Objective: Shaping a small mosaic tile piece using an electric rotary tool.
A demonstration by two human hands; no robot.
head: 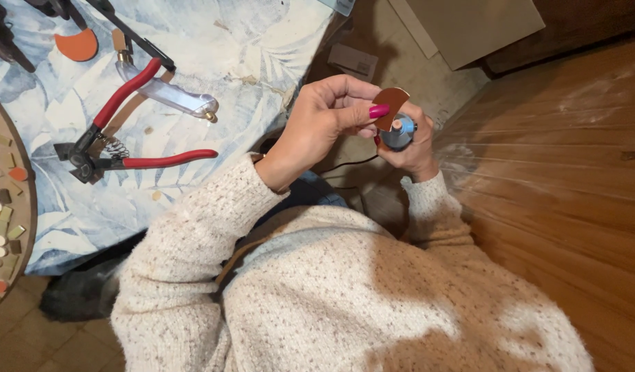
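Brown half-disc piece (390,105) is pinched in the left hand (324,124) grip, thumb clamped on its face. Directly below, a blue-grey rotary tool (399,132) is enclosed by the right hand (417,148). Likely risk: piece chipped or fingertips nicked, given the tip's closeness.

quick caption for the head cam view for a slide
Left hand presses a brown half-round piece to a small blue rotary tool in the right hand; red-handled nippers nearby.

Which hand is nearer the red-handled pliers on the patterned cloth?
Left. The left hand pinches a brown half-round piece just right of the red-handled pliers; the right hand, gripping a blue tool, is farther right.
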